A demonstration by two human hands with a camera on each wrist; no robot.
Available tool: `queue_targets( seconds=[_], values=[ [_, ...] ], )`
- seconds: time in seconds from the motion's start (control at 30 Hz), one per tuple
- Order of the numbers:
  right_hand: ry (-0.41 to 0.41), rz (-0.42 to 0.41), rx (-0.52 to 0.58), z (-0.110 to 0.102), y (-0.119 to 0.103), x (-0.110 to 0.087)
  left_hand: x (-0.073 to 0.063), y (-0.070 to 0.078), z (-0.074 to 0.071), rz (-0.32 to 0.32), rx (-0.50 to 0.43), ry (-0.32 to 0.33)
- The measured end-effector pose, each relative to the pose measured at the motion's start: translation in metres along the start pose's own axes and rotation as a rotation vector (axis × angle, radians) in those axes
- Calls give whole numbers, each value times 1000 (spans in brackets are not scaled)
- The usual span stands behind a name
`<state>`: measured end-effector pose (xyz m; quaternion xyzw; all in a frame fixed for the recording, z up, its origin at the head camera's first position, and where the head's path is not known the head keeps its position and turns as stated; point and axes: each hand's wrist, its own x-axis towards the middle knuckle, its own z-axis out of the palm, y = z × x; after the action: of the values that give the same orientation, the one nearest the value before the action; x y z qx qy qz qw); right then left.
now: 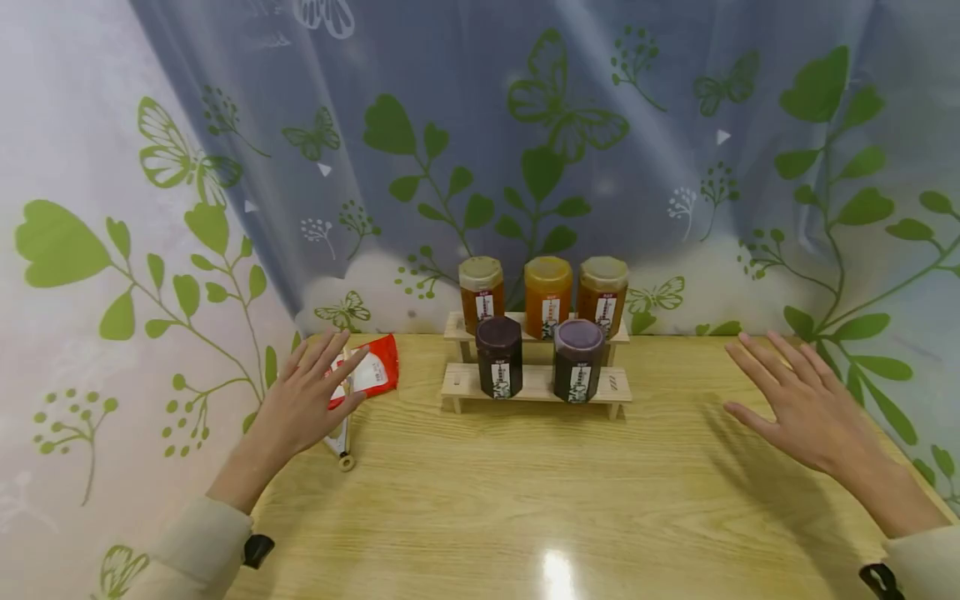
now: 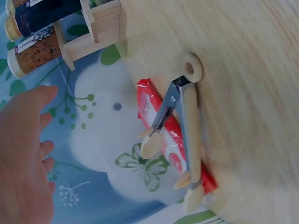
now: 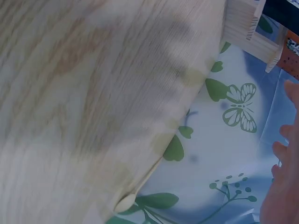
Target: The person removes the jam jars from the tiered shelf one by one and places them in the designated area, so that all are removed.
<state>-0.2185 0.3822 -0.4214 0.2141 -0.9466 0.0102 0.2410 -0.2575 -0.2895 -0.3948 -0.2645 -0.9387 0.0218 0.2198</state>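
My left hand (image 1: 303, 400), fingers straight and spread, hovers over the left of the table and holds nothing. Below it lie wooden-tipped metal tongs (image 2: 190, 135) with a wooden ring at the joined end, their arms spread apart. Beside and partly under the tongs is a red and white packet (image 1: 381, 367), half hidden by the hand in the head view. On the right, my right hand (image 1: 806, 408) is held above the table, fingers extended, with nothing in it. Between the hands stands a two-tier wooden rack (image 1: 536, 383) bearing several jars.
Two dark jars (image 1: 499, 358) stand on the rack's lower front step. Three amber and orange jars (image 1: 547, 300) are on the upper step behind. A curtain (image 1: 465, 217) with green leaves and butterflies hangs along the table's back and sides. The wood-grain table (image 1: 480, 492) reaches toward me.
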Motion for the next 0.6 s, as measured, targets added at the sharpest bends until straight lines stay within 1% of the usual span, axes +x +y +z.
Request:
queue_targets(
  seconds=[0.07, 0.13, 0.27, 0.33, 0.47, 0.6],
  values=[
    [-10, 19, 50, 1, -1, -1, -1, 0, 2, -19, -27, -15],
    [-25, 45, 127, 3, -5, -3, -2, -1, 6, -45, -69, -30],
    [-68, 104, 329, 12, -16, -3, -5, -3, 18, -114, -178, -61],
    [-80, 123, 420, 15, -22, -2, -6, -2, 27, -143, -254, -69],
    [-138, 167, 600, 16, -34, 3, -5, 6, 42, -183, -420, -95],
    [-227, 218, 756, 11, -45, 15, 2, 18, 53, -251, -569, -142]
  ],
)
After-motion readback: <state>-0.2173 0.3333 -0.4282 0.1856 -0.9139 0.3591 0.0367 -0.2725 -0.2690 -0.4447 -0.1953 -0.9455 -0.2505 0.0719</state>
